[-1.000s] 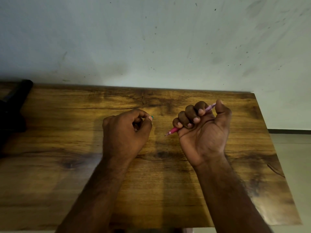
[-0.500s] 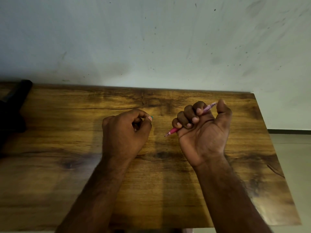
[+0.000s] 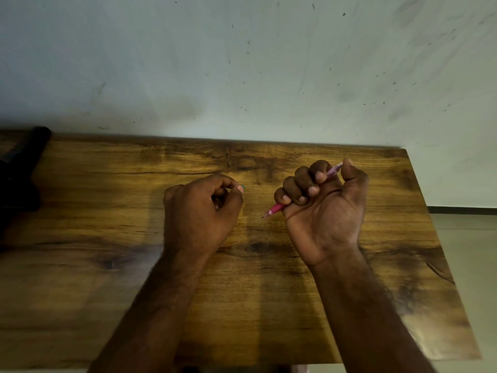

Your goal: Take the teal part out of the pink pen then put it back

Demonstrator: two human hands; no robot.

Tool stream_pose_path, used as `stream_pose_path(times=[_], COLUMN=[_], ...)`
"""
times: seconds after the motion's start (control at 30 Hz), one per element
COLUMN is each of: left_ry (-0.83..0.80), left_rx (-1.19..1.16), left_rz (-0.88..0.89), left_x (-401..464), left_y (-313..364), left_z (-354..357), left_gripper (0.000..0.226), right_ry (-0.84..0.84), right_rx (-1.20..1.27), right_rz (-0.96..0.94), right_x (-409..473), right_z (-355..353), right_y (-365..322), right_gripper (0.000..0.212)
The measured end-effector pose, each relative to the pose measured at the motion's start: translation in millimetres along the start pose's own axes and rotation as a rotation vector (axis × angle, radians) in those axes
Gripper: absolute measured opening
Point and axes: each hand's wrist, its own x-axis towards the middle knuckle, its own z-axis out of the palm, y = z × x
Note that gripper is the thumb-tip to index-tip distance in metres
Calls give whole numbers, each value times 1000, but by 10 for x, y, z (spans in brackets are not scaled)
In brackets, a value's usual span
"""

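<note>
A wooden table [image 3: 107,305] bears a dark object [image 3: 18,184] at its left edge.

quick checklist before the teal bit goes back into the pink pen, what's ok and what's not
1. Right hand grips the pink plastic pen firmly: ok.
2. Left hand pinches the small teal part: ok, only its tip shows.
3. Teal part out of the pen: ok, hands are apart.
4. Pen's open end facing the left hand: cannot tell; the pointed tip faces it.
5. Teal part's orientation: cannot tell, fingers hide it.
6. Wooden table beneath both hands to catch a drop: ok.
</note>
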Motion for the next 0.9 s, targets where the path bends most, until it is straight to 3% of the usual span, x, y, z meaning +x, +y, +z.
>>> stream_pose_path(times=[0.13, 0.27, 0.5, 0.6, 0.73, 0.9], left_ry=[-5, 3, 10, 14, 13, 20], left_rx=[8, 11, 1, 0, 10, 7], left_rz=[11, 13, 13, 13, 11, 18], left_x=[-5, 0, -3, -3, -5, -2], left_y=[3, 12, 12, 17, 17, 11], left_z=[-6, -10, -13, -13, -10, -7], left_gripper=[27, 26, 28, 28, 27, 22], right_ry=[-18, -14, 11, 1, 15, 27], right_rx=[21, 31, 0, -6, 16, 45], right_rz=[41, 33, -63, -86, -67, -53], right_x=[-11, -12, -13, -18, -18, -5], right_z=[7, 31, 5, 26, 24, 16], right_y=[4, 15, 20, 26, 28, 16], right_gripper=[53, 38, 36, 24, 47, 46])
